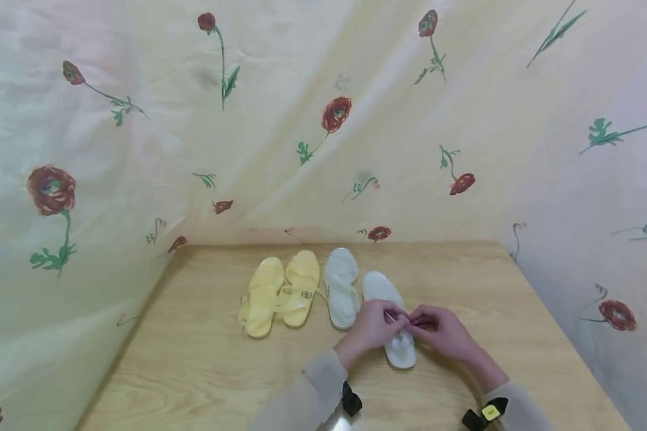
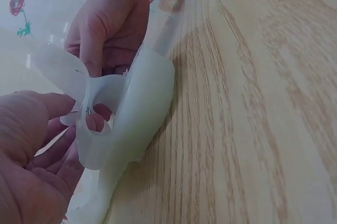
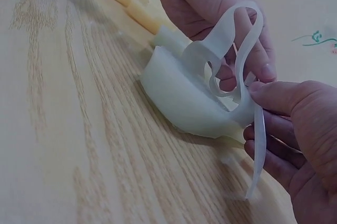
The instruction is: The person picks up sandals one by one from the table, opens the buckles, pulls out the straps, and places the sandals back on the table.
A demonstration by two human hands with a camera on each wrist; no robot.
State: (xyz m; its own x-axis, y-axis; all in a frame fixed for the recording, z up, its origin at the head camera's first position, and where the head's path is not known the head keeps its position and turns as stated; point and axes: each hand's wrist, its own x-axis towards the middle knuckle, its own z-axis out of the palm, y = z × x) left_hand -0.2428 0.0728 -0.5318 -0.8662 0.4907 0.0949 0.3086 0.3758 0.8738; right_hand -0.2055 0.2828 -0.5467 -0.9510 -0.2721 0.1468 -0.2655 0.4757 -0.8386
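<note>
A white sandal [image 1: 401,354] lies sole down on the table, toe towards the far side or near side I cannot tell. Both hands meet over it. My left hand [image 1: 371,328] pinches the sandal's thin, translucent strap [image 3: 225,30], which stands up in a loop in the right wrist view. From the other side my right hand [image 1: 446,334] grips the same strap between thumb and fingers, and a loose strap end [image 3: 259,150] hangs below it. In the left wrist view the strap curves between the two hands, above the thick sole [image 2: 146,92]. How the strap fastens is hidden by fingers.
The other white sandal [image 1: 341,281] lies just left of the handled one. Further left are two yellow sandals, one [image 1: 303,281] beside the other [image 1: 265,296]. Flower-printed cloth [image 1: 269,120] hangs behind and along both sides of the wooden table [image 1: 194,365].
</note>
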